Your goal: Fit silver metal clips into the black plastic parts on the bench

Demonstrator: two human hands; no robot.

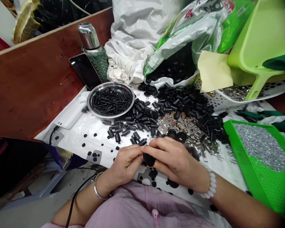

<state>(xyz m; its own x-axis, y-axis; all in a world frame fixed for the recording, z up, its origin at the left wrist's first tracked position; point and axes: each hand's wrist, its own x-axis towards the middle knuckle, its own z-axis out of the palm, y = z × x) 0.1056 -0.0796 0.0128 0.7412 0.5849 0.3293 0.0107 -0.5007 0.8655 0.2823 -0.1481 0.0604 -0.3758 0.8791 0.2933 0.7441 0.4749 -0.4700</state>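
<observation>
**Small-parts station, contents listed left to right**

Far left corner of the bench (97,141): one white slab-shaped power bank (71,115), one flat black phone (84,71) and one steel flask in a green net sleeve (92,44). All three sit against the brown wooden board (38,79), apparently to stay out of the working stock. Just beside them, one round shallow steel dish (110,99) holds short black coiled pieces, too many to count. Its raised rim likely stops them rolling off.

Near edge, middle: the left hand (127,163) and the right hand (173,158) meet. The fingertips of both are pinched on one small black rounded plastic part (149,159). It is held just over the bench edge and close to the body, probably for a steady grip and a close view. There is one silver bangle (97,190) on the left wrist and one white bead bracelet (211,185) on the right.

Centre and far edge: one plain white plastic bag (135,31) lies beside one green-and-white printed bag (194,25). A heap of black tubular plastic sleeves (171,101), uncounted, spills from the printed bag. Between that heap and the hands lies a scatter of small silver metal clips (180,125), within easy reach.

Right edge: one white perforated plastic basket (224,99) with one lime-green plastic scoop (263,34) over it. Nearer, one bright green plastic tray (270,186) holds fine silver pieces beyond counting, and its walls likely keep them together.
</observation>
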